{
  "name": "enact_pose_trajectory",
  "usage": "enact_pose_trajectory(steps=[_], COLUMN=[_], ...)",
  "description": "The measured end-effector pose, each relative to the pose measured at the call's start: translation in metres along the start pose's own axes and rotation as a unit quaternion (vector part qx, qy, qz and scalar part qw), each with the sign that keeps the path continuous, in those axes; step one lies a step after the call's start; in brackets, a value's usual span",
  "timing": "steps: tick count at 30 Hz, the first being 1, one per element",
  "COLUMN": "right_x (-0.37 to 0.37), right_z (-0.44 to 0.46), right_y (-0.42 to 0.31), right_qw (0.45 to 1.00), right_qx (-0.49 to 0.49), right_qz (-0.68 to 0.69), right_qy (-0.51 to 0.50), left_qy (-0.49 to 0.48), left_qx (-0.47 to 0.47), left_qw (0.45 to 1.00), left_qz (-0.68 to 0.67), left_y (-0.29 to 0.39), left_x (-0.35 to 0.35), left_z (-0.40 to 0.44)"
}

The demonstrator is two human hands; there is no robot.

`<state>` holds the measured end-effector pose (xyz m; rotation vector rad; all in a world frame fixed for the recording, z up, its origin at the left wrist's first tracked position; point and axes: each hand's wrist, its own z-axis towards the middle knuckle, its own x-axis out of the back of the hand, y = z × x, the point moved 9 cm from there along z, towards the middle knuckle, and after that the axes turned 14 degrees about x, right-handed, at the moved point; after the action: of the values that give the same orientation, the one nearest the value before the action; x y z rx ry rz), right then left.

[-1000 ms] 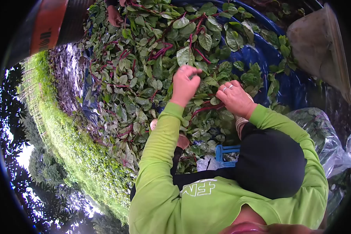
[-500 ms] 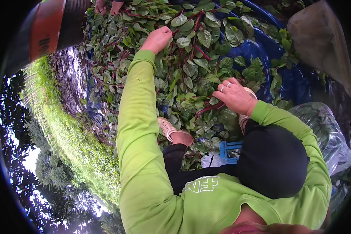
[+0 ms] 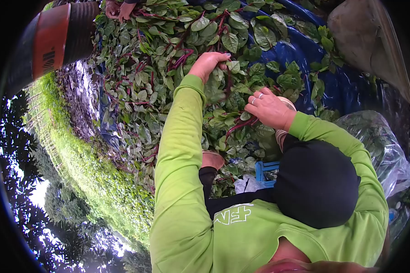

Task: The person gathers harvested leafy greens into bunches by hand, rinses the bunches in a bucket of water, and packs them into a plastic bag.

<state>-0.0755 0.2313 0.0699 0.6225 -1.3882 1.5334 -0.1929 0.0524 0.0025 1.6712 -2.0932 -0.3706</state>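
Note:
Pinched around a leafy vine stem (image 3: pixel 228 84), my left hand (image 3: pixel 208 66) is above the heap of green leaves (image 3: pixel 143 93) with dark red stems. The stem hangs down from its fingers, slightly blurred. My right hand (image 3: pixel 271 109) is closed on a bunch of red stems (image 3: pixel 239 126), whose leaves spread out to its left. It is close to my knee and beside a light-coloured shoe (image 3: pixel 287 103). Leaves hide parts of both hands' fingertips.
Another person's hands (image 3: pixel 118 10) touch the heap at the top left. A blue sheet (image 3: pixel 300 54) lies under the leaves. Around it are a black and red drum (image 3: pixel 50 43), a large pale container (image 3: pixel 362 36), a clear plastic bag (image 3: pixel 378 141) and a blue crate (image 3: pixel 265 172).
My left hand reached up and left into the heap, then came back right and down with a stem. My right hand has barely moved with its bunch.

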Motion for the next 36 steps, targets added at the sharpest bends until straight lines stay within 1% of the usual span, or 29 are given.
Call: enact_pose_trajectory(steps=[1, 4, 6, 7, 8, 11, 14, 15, 17, 18, 21, 22, 25, 26, 27, 29, 32, 33, 34, 35, 36], right_x=[0.001, 0.002, 0.0, -0.002, -0.004, -0.002, 0.001, 0.001, -0.003, -0.005, -0.034, -0.031, -0.031, -0.03, -0.029, -0.028, -0.03, -0.028, -0.025, -0.018, -0.013], right_z=[0.0, -0.001, -0.002, -0.002, -0.002, 0.0, 0.004, 0.006, 0.008, 0.008, 0.001, 0.002, -0.003, -0.004, -0.006, -0.011, -0.009, -0.006, -0.004, -0.003, -0.005], right_y=[-0.001, -0.001, -0.002, -0.002, -0.002, -0.006, -0.006, -0.005, 0.0, 0.003, 0.03, 0.03, 0.033, 0.032, 0.03, 0.03, 0.024, 0.021, 0.021, 0.022, 0.021], right_qw=[1.0, 1.0, 1.0, 1.0, 1.0, 0.999, 0.998, 0.997, 0.994, 0.991, 0.975, 0.979, 0.984, 0.986, 0.987, 0.988, 0.991, 0.992, 0.994, 0.997, 0.998], right_qx=[0.0, 0.002, 0.009, 0.009, 0.01, 0.022, 0.035, 0.039, 0.025, 0.017, -0.061, -0.067, -0.099, -0.098, -0.098, -0.098, -0.084, -0.076, -0.068, -0.056, -0.045], right_qz=[-0.002, -0.009, -0.013, -0.012, -0.01, -0.012, -0.032, -0.041, -0.075, -0.092, -0.079, -0.087, -0.019, -0.013, -0.008, -0.002, 0.014, 0.019, 0.021, 0.013, 0.006], right_qy=[0.002, 0.009, 0.015, 0.002, -0.011, -0.029, -0.04, -0.043, -0.079, -0.097, -0.199, -0.172, -0.144, -0.136, -0.128, -0.119, -0.107, -0.097, -0.087, -0.059, -0.033], left_qy=[-0.021, -0.038, -0.076, -0.094, -0.085, -0.046, -0.061, -0.06, -0.059, -0.077, -0.108, -0.128, 0.039, 0.169, 0.294, 0.293, 0.297, 0.116, -0.036, -0.153, -0.179], left_qx=[0.017, 0.002, -0.019, -0.03, -0.062, -0.057, -0.039, -0.057, -0.094, -0.078, -0.142, -0.082, -0.143, -0.106, -0.067, -0.162, -0.289, -0.212, -0.114, -0.113, -0.069], left_qw=[0.999, 0.999, 0.996, 0.994, 0.994, 0.986, 0.968, 0.957, 0.928, 0.919, 0.9, 0.898, 0.937, 0.899, 0.84, 0.84, 0.825, 0.937, 0.991, 0.979, 0.96], left_qz=[-0.018, -0.012, -0.03, -0.04, 0.015, 0.149, 0.24, 0.279, 0.355, 0.378, 0.398, 0.414, 0.316, 0.389, 0.452, 0.427, 0.384, 0.254, 0.066, -0.077, -0.206], left_y=[-0.008, -0.015, -0.014, -0.013, -0.012, -0.014, -0.015, -0.013, -0.005, -0.007, -0.021, -0.027, -0.023, -0.023, -0.02, -0.029, -0.053, -0.071, -0.093, -0.103, -0.11], left_x=[-0.006, -0.022, -0.034, -0.038, -0.037, -0.03, -0.033, -0.036, -0.049, -0.058, -0.082, -0.086, -0.039, 0.0, 0.031, 0.017, 0.008, -0.025, -0.063, -0.098, -0.117], left_z=[0.004, 0.009, 0.0, -0.004, -0.002, -0.009, -0.016, -0.019, -0.025, -0.026, -0.02, -0.023, -0.036, -0.051, -0.07, -0.074, -0.089, -0.067, -0.053, -0.047, -0.041])
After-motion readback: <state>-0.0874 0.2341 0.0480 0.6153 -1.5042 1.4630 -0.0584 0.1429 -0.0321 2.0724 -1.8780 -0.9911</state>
